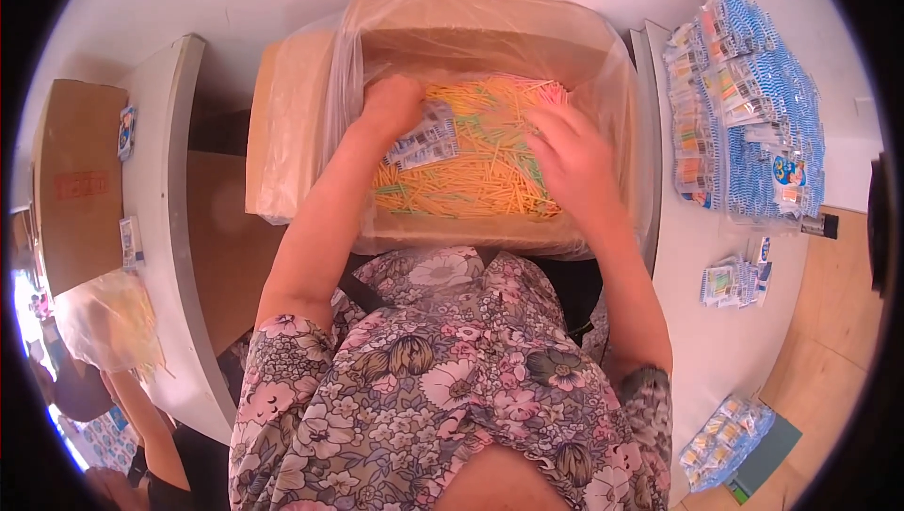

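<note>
Thin coloured sticks are being packed from a lined cardboard box (311,87).

Inside the box, a small packet (426,142) is being gripped by the closed left hand (391,106); the right hand (570,158) is spreading open over the loose sticks (471,181). Right of the box, many filled packets (744,106) are lying stacked; plenty of sticks are remaining.

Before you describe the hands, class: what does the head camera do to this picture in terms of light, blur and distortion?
Head view: fisheye bends the white table edges and leaves a black rim; bright window glare washes out the lower left corner; the left hand and right hand look slightly soft over the thin coloured sticks; the clear plastic liner shows pale sheen.
</note>
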`<state>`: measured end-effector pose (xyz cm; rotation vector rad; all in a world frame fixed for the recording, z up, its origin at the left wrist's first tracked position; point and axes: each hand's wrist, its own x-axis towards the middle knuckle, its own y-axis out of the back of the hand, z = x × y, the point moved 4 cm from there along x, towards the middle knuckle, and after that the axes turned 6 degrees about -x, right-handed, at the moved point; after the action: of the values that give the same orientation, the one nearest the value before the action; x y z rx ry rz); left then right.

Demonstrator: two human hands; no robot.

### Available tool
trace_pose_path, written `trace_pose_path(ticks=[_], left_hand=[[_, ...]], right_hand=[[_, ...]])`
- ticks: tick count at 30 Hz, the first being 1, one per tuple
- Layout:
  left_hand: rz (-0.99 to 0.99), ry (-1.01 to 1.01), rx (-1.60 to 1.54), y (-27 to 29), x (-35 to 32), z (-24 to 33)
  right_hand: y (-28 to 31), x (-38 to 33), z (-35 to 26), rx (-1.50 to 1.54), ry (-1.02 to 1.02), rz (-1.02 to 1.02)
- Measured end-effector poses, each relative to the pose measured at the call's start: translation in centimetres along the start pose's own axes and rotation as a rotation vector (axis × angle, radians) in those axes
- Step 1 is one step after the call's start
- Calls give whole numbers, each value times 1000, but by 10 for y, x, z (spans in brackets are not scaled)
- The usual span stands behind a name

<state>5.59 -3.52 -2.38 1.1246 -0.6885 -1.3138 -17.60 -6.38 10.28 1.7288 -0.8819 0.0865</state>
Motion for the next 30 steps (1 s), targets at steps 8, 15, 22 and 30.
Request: trace_pose_path(ticks=[8, 15, 22, 30], left_hand=[[71, -109, -1223, -5, 19, 8], [480, -58, -1226, 11, 30, -2], [429, -23, -1193, 13, 30, 3], [307, -1, -1191, 12, 25, 8]], right_hand=[[-106, 53, 74, 607, -543, -387], [-168, -2, 101, -184, -116, -773], [-180, -2, 98, -251, 32, -710], [-148, 17, 117, -221, -221, -762]])
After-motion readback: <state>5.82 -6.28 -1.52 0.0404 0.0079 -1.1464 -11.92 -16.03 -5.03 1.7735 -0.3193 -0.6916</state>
